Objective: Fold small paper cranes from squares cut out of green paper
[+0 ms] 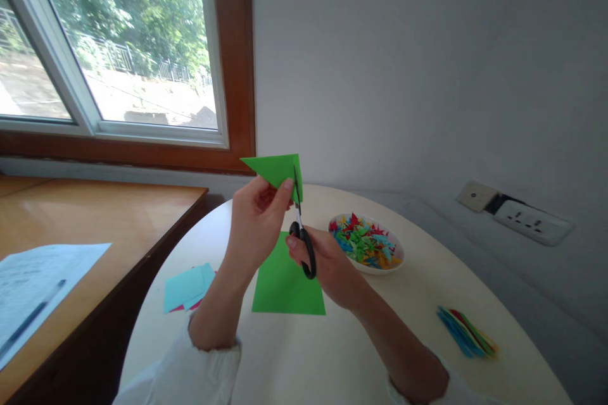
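Two light blue sheets (184, 288) lie on the left of the round white table (361, 354), with some dark pink paper under them. Next, the left hand (256, 218) pinches the folded green paper (275, 169) between thumb and fingers, above the table. This paper is bright, plain and triangular, with one long point to the left. The right hand (327, 259) has its fingers in the black handles of the scissors (308, 252); their blades are at the paper's right edge.
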The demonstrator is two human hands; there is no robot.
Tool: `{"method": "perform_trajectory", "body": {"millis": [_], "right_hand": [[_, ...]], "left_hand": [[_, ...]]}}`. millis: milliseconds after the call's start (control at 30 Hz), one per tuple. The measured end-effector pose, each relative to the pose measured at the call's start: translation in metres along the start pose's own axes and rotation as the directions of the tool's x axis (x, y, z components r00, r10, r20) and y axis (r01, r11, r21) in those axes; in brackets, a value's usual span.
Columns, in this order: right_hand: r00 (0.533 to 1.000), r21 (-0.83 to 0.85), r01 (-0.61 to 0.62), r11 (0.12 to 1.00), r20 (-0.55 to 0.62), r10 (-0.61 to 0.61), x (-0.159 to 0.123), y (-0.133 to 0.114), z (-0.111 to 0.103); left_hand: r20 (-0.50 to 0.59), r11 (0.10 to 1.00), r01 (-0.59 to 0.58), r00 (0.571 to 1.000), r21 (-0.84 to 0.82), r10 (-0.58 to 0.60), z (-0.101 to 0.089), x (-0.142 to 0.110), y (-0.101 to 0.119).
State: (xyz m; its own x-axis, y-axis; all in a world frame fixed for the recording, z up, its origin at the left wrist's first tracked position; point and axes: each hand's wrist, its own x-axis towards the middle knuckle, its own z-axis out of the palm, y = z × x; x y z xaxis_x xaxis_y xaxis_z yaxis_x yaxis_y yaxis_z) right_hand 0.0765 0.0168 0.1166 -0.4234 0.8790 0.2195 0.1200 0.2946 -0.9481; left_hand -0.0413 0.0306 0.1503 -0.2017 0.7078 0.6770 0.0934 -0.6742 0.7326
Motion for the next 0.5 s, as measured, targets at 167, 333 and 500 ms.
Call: {"method": "perform_trajectory", "body": {"millis": [167,333,500], "right_hand": [[1.000,0.005,0.005,1.000,-0.005,-0.005,0.0001,0.0006,-0.0005],[1.000,0.012,0.011,1.000,-0.003,-0.011,-0.0002,-0.0001,0.0002],[1.000,0.016,0.008,1.000,-0.003,-0.008,0.0009,-0.0001,0.0003]], "left_hand": [[0.000,1.000,0.001,1.000,0.003,-0.001,0.0000,0.0001,0.0000],[0.000,1.000,-0.002,1.000,-0.005,0.002,0.0006,0.0002,-0.0001],[0.003,1.000,-0.006,1.000,-0.005,0.006,0.0006,0.0003,0.0013]]}}
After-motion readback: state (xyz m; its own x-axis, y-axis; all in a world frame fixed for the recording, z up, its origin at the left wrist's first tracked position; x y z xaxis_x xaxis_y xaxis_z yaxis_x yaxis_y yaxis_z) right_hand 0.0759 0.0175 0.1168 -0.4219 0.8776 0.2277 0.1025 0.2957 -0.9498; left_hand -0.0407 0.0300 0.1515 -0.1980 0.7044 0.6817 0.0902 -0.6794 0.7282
